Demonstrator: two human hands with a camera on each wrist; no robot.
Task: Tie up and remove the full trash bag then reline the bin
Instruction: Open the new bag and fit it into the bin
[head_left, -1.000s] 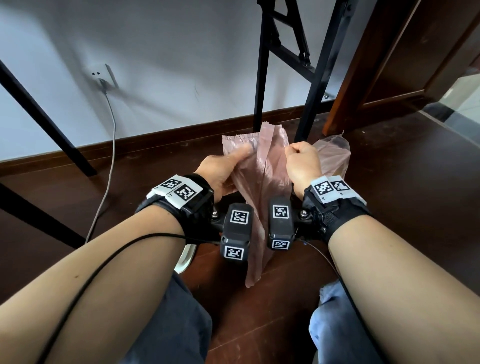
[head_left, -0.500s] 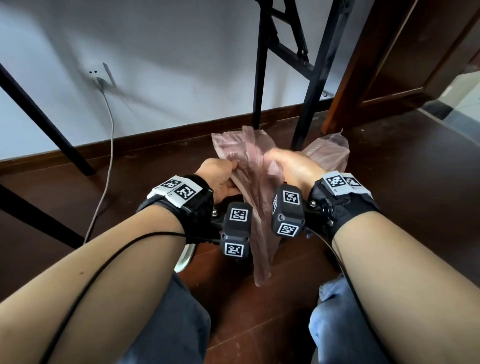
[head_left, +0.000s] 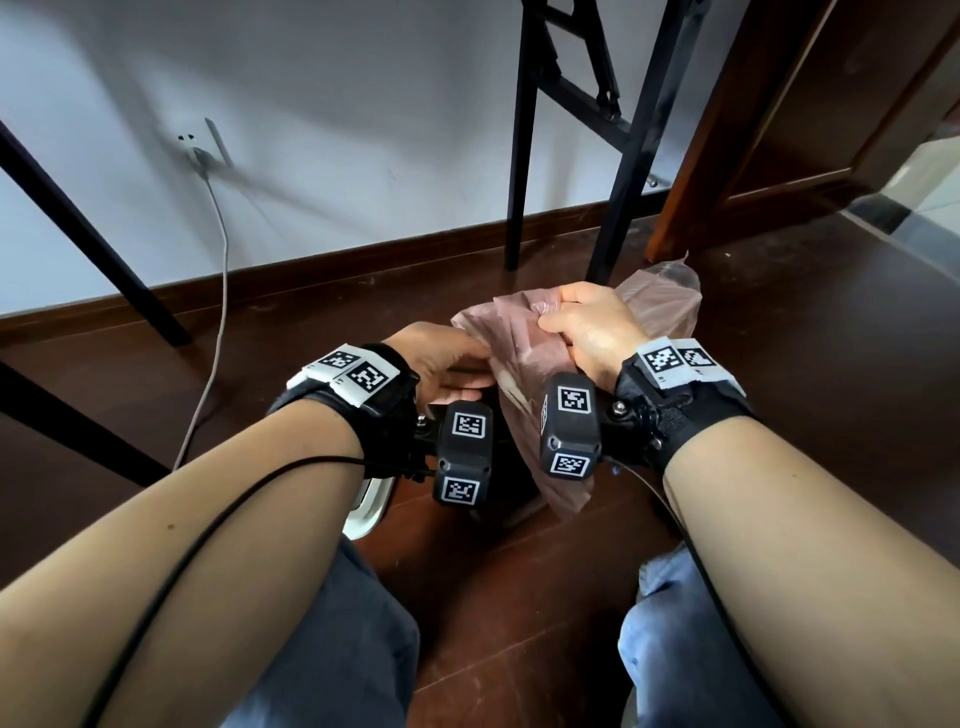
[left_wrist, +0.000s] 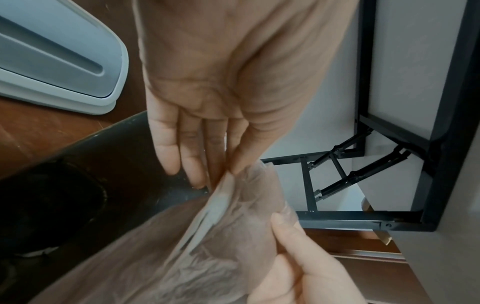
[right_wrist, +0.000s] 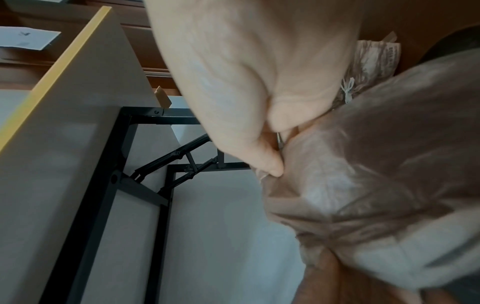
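Note:
A thin pink new trash bag (head_left: 519, 353) hangs between my hands over the dark bin (left_wrist: 78, 174). My right hand (head_left: 550, 312) pinches the bag's crumpled top edge between thumb and curled fingers, as the right wrist view shows (right_wrist: 275, 164). My left hand (head_left: 483, 364) is just left of it. In the left wrist view its fingers (left_wrist: 192, 164) are straight, with their tips against the bag's edge (left_wrist: 233, 195). The full bag (head_left: 670, 306), closed with a white tie, sits on the floor behind my right hand.
The bin's white and grey lid (left_wrist: 52, 61) lies on the wooden floor by my left knee (head_left: 371, 504). Black folding table legs (head_left: 613, 208) stand just beyond the bags. A cable (head_left: 218, 291) hangs from a wall socket at the left. A wooden door frame (head_left: 727, 130) is at the right.
The bag's top, held upright and spread a second ago, is now lower and bunched. My right hand moved forward over it; my left hand slid down and its fingers straightened.

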